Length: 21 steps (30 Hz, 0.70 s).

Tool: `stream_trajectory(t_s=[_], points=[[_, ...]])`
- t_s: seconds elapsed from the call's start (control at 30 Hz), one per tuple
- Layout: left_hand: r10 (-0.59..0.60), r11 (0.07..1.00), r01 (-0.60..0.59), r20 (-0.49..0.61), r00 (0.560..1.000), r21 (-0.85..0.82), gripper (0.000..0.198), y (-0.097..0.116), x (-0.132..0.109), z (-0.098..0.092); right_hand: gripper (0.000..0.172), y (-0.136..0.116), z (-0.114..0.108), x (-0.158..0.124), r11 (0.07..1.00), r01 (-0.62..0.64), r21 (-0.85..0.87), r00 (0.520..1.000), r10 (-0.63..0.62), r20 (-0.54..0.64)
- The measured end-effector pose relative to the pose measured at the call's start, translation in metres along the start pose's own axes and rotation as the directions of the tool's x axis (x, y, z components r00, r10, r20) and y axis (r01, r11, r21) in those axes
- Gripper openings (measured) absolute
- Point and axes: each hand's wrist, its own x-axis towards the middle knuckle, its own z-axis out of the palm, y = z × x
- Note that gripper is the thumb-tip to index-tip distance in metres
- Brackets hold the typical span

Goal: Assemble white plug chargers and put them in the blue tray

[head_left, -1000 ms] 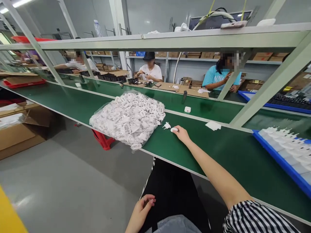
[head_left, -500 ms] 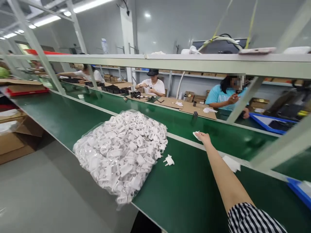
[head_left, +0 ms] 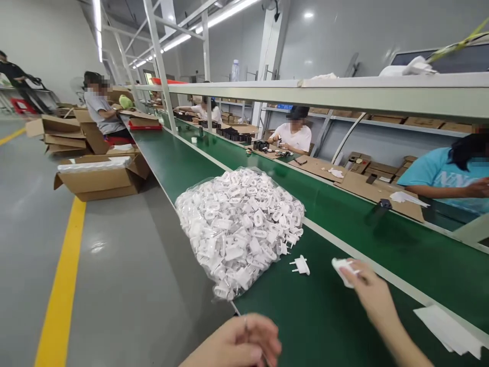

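Note:
My right hand (head_left: 372, 285) is closed on a small white wipe (head_left: 344, 272), held just above the green belt (head_left: 321, 311). It looks thin and folded; motion blur hides its details. My left hand (head_left: 244, 339) is at the bottom middle, over the belt's near edge, fingers loosely curled and slightly blurred, with nothing visible in them. Between and beyond the hands, one white plug (head_left: 301, 265) lies loose on the belt. Left of it, a clear plastic bag (head_left: 240, 229) bulges with a heap of similar white two-pin plugs.
Flat white sheets (head_left: 446, 331) lie at the belt's right. A shelf rail (head_left: 344, 94) crosses above the far side. Co-workers sit opposite, one in a blue shirt (head_left: 439, 173), beside cardboard sheets (head_left: 324, 173). Open cardboard boxes (head_left: 99, 178) stand on the floor at left.
The view has swung left. My right hand has drawn back nearer to me, still holding the white wipe. My left hand has come into view at the bottom.

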Motion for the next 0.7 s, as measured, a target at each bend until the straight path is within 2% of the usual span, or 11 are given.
stream_trajectory(t_s=[0.03, 0.07, 0.1, 0.17, 0.2, 0.23, 0.3, 0.37, 0.43, 0.53, 0.7], points=[[0.113, 0.991, -0.108, -0.060, 0.992, 0.081, 0.045, 0.009, 0.004, 0.004, 0.023, -0.011, 0.005, -0.024, 0.973, 0.229, 0.003, 0.973, -0.229, 0.039], [0.266, 0.943, -0.223, -0.156, 0.951, 0.247, 0.044, 0.018, 0.006, 0.007, 0.018, -0.021, 0.009, -0.045, 0.896, 0.445, 0.000, 0.893, -0.443, 0.080], [0.455, 0.833, -0.298, -0.271, 0.848, 0.466, 0.042, 0.029, 0.007, 0.006, 0.013, -0.029, 0.012, -0.063, 0.808, 0.590, -0.006, 0.804, -0.586, 0.104], [0.813, 0.488, -0.235, -0.340, 0.473, 0.840, 0.038, 0.056, 0.005, -0.006, 0.014, -0.038, 0.015, -0.087, 0.670, 0.742, -0.001, 0.663, -0.734, 0.146], [0.891, 0.379, -0.140, -0.320, 0.322, 0.915, 0.038, 0.071, 0.003, -0.017, 0.015, -0.038, 0.017, -0.093, 0.647, 0.763, 0.001, 0.638, -0.753, 0.160], [0.910, 0.328, -0.045, -0.303, 0.283, 0.944, 0.039, 0.087, 0.003, -0.032, 0.015, -0.036, 0.018, -0.096, 0.652, 0.758, 0.002, 0.642, -0.747, 0.173], [0.865, 0.322, 0.269, -0.398, 0.306, 0.908, 0.044, 0.113, 0.010, -0.065, 0.010, -0.029, 0.022, -0.097, 0.711, 0.703, -0.005, 0.700, -0.691, 0.182], [0.725, 0.300, 0.499, -0.534, 0.435, 0.813, 0.052, 0.127, 0.028, -0.097, 0.009, -0.020, 0.025, -0.094, 0.779, 0.627, -0.010, 0.768, -0.616, 0.172], [0.566, 0.222, 0.603, -0.605, 0.560, 0.766, 0.055, 0.127, 0.049, -0.121, 0.011, -0.013, 0.029, -0.093, 0.825, 0.564, 0.002, 0.813, -0.557, 0.169], [0.538, 0.167, 0.651, -0.621, 0.569, 0.741, 0.048, 0.116, 0.068, -0.138, 0.012, -0.007, 0.032, -0.094, 0.849, 0.528, 0.025, 0.832, -0.523, 0.186], [0.617, 0.263, 0.586, -0.601, 0.508, 0.766, 0.032, 0.107, 0.065, -0.147, 0.014, -0.006, 0.032, -0.093, 0.841, 0.542, 0.011, 0.819, -0.531, 0.218]])
